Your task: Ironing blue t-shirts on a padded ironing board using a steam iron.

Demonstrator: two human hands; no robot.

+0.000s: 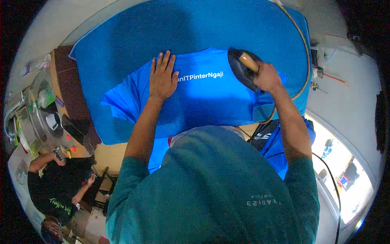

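Note:
A bright blue T-shirt (207, 88) with white lettering lies across a table covered in darker blue cloth (219, 27). My left hand (163, 76) rests flat on the shirt's left part, fingers spread and pointing away from me, covering part of the lettering. At the right, my right hand (268, 76) grips the wooden handle (249, 62) of a dark clothes iron (239, 68). The iron sits on the shirt's right part, near the sleeve; its underside is hidden. Folds run through the shirt left of my left hand.
A tan hose (307, 52) curves down the table's right side. Blue garments (274, 149) hang at the near right edge, by a black cable (332, 174). At lower left, a person in a black shirt (58, 186) is beside a cluttered side table (82, 149).

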